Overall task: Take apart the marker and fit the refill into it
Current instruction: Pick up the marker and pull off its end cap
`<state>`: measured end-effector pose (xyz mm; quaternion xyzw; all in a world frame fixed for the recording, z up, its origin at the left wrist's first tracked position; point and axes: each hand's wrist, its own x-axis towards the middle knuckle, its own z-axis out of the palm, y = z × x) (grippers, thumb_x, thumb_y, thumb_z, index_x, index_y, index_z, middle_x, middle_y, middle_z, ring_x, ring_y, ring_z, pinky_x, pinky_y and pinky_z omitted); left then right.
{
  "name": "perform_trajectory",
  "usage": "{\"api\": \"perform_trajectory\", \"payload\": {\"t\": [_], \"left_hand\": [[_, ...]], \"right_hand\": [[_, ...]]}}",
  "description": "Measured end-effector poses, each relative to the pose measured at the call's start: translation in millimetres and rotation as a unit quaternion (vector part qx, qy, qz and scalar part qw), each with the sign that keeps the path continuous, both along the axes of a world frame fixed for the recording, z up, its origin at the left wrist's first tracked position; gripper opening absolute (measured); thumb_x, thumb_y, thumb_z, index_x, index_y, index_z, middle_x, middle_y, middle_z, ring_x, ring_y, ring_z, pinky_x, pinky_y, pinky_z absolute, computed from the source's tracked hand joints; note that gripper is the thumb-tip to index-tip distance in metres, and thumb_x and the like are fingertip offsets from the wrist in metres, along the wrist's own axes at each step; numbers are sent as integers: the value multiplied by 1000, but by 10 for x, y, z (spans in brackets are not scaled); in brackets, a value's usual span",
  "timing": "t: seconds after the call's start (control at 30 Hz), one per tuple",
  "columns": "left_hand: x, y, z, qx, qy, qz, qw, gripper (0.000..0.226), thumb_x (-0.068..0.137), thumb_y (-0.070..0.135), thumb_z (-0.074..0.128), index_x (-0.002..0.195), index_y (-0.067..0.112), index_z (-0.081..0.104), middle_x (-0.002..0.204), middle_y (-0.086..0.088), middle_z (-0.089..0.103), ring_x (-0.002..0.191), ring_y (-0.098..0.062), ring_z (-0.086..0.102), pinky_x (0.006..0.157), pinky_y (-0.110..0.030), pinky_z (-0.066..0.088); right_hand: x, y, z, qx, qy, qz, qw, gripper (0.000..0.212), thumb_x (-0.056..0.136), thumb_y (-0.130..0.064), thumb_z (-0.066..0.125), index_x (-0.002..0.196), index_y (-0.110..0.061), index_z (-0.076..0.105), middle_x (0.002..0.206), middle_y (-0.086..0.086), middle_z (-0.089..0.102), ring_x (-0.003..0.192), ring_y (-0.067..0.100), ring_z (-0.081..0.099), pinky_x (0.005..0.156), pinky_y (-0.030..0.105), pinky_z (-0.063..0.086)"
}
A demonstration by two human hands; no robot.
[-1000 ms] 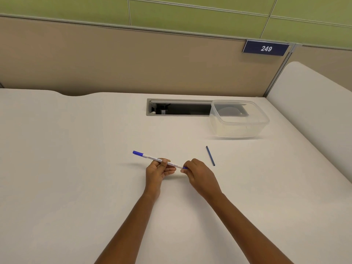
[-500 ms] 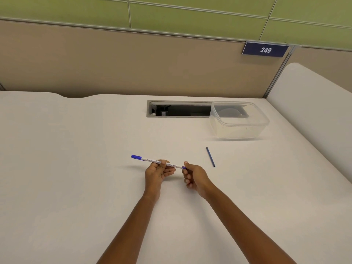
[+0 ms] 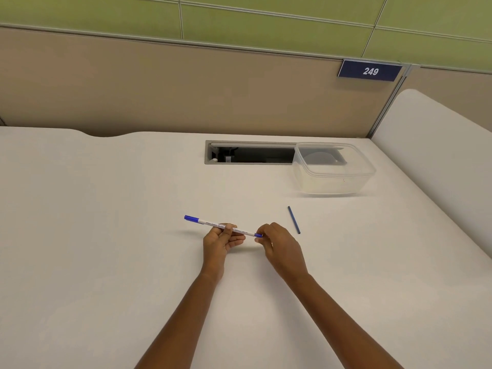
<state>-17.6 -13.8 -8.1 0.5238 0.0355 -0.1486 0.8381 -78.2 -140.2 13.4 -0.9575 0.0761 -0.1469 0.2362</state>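
Observation:
A white marker (image 3: 210,223) with a blue cap at its left end is held level above the white desk (image 3: 106,249). My left hand (image 3: 219,242) grips its barrel around the middle. My right hand (image 3: 282,246) pinches the small blue plug at the marker's right end with thumb and fingertips. A thin dark blue refill (image 3: 293,219) lies loose on the desk just right of my right hand, pointing away from me.
A clear plastic container (image 3: 334,169) stands at the back right, partly over a grey cable slot (image 3: 247,153) in the desk. A beige partition with a "249" sign (image 3: 370,71) runs behind. A second white desk surface (image 3: 439,161) rises on the right.
My right hand dropped its fingers below the marker's end half a second ago and has come back up, pinching the blue end plug again. The marker and left hand barely moved.

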Motion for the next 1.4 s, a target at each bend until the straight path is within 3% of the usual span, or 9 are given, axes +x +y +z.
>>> {"api": "perform_trajectory", "payload": {"t": [0.1, 0.17, 0.33, 0.47, 0.63, 0.77, 0.93, 1.13, 1.4], "left_hand": [[5, 1, -1, -7, 0, 0, 1000, 20, 94, 7, 42, 81, 5, 56, 69, -7, 63, 53, -10, 67, 56, -17, 56], [6, 0, 1, -7, 0, 0, 1000, 19, 94, 7, 42, 80, 6, 55, 69, -7, 64, 53, -9, 67, 55, -17, 55], [2, -2, 10, -4, -1, -4, 1000, 19, 94, 7, 42, 80, 6, 55, 55, 2, 68, 53, -9, 67, 55, -17, 55], [6, 2, -5, -3, 0, -1, 1000, 19, 93, 6, 43, 80, 6, 56, 56, 2, 68, 53, -10, 67, 55, -17, 56], [6, -1, -3, -2, -6, -7, 1000, 18, 93, 7, 43, 81, 6, 56, 54, 4, 69, 54, -9, 67, 56, -17, 56], [-1, -5, 7, 2, -4, -11, 1000, 18, 93, 7, 43, 81, 6, 56, 54, 3, 69, 53, -9, 67, 54, -16, 55], [1, -2, 0, 1, -9, -5, 1000, 19, 93, 6, 43, 80, 6, 57, 60, 1, 68, 54, -11, 68, 55, -17, 56], [-1, -10, 2, 0, -8, -6, 1000, 19, 93, 5, 43, 79, 6, 56, 54, 2, 69, 52, -10, 67, 54, -17, 55], [-3, -10, 1, -1, -10, -1, 1000, 17, 93, 4, 44, 81, 6, 56, 60, -1, 68, 52, -9, 67, 55, -17, 56]], "right_hand": [[28, 13, 27, 39, 35, -8, 999, 21, 92, -20, 46, 90, -9, 65, 84, 9, 60, 81, 21, 52, 65, 30, 38], [55, 25, 64, 174, 72, -24, 982, 26, 92, -18, 46, 75, -11, 64, 70, 3, 56, 69, 16, 50, 62, 27, 35], [110, 56, 161, 502, 171, -105, 841, 44, 95, -26, 40, 55, -14, 53, 51, 0, 44, 46, 11, 41, 48, 21, 29], [94, 61, 141, 417, 153, -86, 892, 49, 97, -33, 33, 58, -16, 57, 53, 2, 50, 50, 12, 46, 52, 21, 33], [-18, 24, 65, 187, 66, -14, 980, 13, 89, -28, 53, 90, -16, 57, 73, -4, 55, 66, 11, 49, 59, 22, 37], [-9, 19, 54, 51, 24, -1, 998, 13, 91, -18, 48, 93, -11, 59, 86, 1, 57, 79, 14, 45, 67, 29, 40], [63, 44, 75, 88, 82, -16, 993, 22, 93, -13, 39, 83, -13, 59, 80, 3, 54, 80, 18, 48, 68, 31, 38], [151, 41, 177, 418, 179, -84, 887, 44, 96, -18, 34, 56, -14, 52, 53, 2, 45, 52, 14, 41, 51, 23, 29], [41, -1, 67, 211, 81, -16, 974, 6, 86, -19, 57, 82, -21, 53, 76, -4, 55, 71, 13, 51, 62, 21, 38]]}}
